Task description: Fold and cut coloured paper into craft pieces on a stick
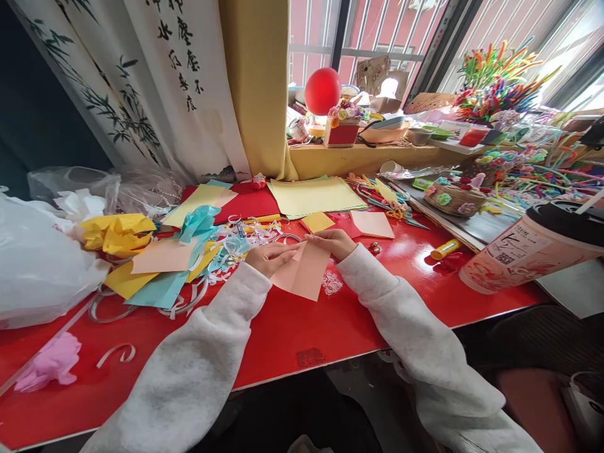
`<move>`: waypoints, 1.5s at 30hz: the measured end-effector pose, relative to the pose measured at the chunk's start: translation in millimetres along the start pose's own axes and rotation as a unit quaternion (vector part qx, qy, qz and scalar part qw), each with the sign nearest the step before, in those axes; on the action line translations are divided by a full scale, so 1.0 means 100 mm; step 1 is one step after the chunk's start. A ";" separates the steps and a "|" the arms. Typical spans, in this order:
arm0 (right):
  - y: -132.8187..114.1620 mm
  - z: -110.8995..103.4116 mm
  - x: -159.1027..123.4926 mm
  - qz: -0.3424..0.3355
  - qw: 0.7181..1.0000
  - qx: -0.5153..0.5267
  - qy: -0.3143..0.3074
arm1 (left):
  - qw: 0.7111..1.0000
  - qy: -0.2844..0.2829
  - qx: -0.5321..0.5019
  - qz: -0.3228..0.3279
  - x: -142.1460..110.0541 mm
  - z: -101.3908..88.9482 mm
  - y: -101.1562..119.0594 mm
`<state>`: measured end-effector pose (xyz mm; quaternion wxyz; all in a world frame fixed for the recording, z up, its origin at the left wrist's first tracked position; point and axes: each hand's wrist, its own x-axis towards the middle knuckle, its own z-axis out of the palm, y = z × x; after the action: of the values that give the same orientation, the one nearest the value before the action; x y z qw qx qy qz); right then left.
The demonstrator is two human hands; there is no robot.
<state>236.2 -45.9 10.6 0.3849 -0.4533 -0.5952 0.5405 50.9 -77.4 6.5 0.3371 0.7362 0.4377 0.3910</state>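
Observation:
A sheet of peach paper [304, 274] with a crease down it is held up between my two hands, over the red table. My left hand [271, 257] is closed on its upper left edge, thumb on top. At the top right corner, my right hand [334, 242] pinches the same sheet. Just beyond my hands lie a small stack of yellow paper squares [318, 221] and another piece of peach paper [372, 224]. White paper shreds [257, 234] are scattered beside my left hand.
Crumpled yellow paper [117, 233] and a white plastic bag [42, 258] crowd the left. Large pale yellow sheets [316, 194] lie at the back. To the right stand a lidded paper cup [528, 248], a gold tube [446, 249] and a woven basket [455, 198]; scissors [410, 220] lie behind.

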 end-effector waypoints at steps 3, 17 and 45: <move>-0.01 0.00 0.00 -0.004 0.999 -0.044 -0.002 | 0.999 -0.019 0.035 0.026 0.00 0.00 -0.03; 0.00 0.13 -0.04 -0.075 0.987 -0.128 -0.067 | 0.953 -0.163 -0.128 -0.220 0.02 -0.20 0.07; 0.02 0.15 -0.05 -0.055 0.976 -0.199 -0.075 | 0.950 -0.180 -0.132 -0.216 0.00 -0.03 -0.09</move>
<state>223.7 -55.2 7.2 0.2702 -0.4457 -0.7418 0.4220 45.0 -73.3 0.3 0.5808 0.6310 0.4631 0.2237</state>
